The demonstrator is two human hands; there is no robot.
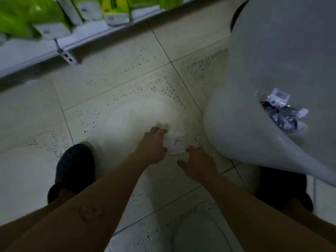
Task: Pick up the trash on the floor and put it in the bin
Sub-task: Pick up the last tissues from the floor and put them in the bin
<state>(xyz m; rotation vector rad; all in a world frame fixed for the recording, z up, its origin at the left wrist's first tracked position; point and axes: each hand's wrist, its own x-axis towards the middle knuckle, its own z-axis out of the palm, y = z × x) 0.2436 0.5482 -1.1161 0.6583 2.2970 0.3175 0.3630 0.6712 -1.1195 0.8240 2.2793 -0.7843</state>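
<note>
From the head camera, looking straight down, a crumpled white paper [176,143] lies on the tiled floor [116,91], near the right-hand edge of a speckled tile and just beside the foot of the white bin [254,84]. The left hand [152,146] reaches down to the paper's left side. Its fingers curl over the upper left edge and the thumb comes in from below, so the hand pinches that side of the wad while the paper rests on the floor. The right hand [198,163] hangs just beside the paper's lower right corner with its fingers loosely spread and holding nothing; whether its fingertips touch the paper cannot be told. The bin stands along the right side of the floor, and its opening shows a clear liner with bits of dark and white rubbish [283,113] inside. A black shoe [75,168] is planted on the floor to the left of the arms, and another dark shoe [283,188] is partly hidden under the bin's rim. At the far edge of the floor runs a pale shelf [54,50] carrying green and white packages [36,17], blurred.
</note>
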